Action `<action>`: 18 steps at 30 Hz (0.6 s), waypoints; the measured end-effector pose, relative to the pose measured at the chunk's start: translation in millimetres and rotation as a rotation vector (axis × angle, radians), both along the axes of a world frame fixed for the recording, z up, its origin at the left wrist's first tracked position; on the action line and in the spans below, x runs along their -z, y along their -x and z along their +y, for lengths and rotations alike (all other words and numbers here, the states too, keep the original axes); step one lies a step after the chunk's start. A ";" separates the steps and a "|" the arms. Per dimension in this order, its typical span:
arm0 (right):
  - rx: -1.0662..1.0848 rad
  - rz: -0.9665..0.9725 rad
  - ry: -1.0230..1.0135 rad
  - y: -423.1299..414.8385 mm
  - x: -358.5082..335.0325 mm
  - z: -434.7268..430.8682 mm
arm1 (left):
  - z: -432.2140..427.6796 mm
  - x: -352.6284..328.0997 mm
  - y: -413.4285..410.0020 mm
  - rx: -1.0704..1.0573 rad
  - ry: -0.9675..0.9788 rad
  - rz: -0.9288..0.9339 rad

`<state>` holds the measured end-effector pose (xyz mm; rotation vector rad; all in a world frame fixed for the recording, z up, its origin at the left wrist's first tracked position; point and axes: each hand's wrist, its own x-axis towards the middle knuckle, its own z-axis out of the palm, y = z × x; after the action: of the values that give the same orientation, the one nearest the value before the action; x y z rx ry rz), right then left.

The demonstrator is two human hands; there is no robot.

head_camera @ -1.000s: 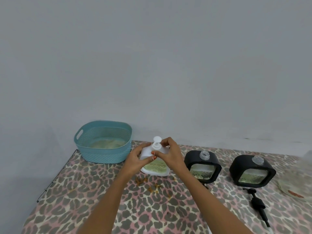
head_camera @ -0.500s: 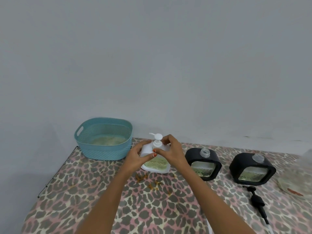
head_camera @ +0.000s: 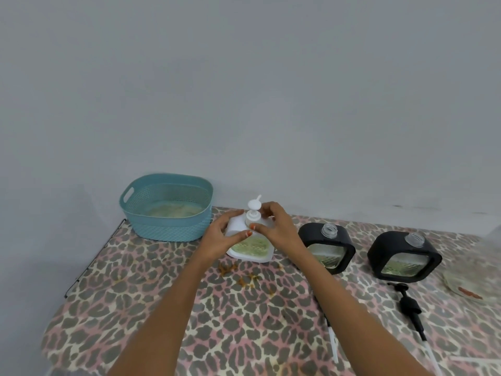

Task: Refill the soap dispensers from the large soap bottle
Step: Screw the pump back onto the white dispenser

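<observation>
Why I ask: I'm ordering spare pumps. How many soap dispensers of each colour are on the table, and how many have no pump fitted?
White dispenser, white pump fitted: 1
Black dispensers, necks open with no pump fitted: 2 (one, one)
Total: 3 dispensers, 2 of them without a pump

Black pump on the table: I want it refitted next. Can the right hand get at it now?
Probably yes: the black pump lies uncovered on that side, though the right hand must first let go of the white dispenser.
</observation>
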<state>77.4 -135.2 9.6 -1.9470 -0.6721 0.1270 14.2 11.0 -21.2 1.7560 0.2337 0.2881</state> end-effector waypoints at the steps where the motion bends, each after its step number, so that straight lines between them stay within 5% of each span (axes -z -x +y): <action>1: 0.021 -0.006 -0.011 0.9 1.5 2.2 | 0.1 0.4 0.1 0.000 -0.001 -0.001; 9: -0.140 0.110 0.096 -0.2 -6.3 -14.0 | -1.1 -1.9 0.7 0.000 0.006 -0.003; 18: 0.017 0.053 -0.018 0.0 2.4 5.5 | -1.9 -1.8 0.4 0.007 0.005 -0.009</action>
<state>77.4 -129.7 7.2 -1.9247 -0.6194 0.1611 13.8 9.1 -19.5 1.7497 0.2218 0.2897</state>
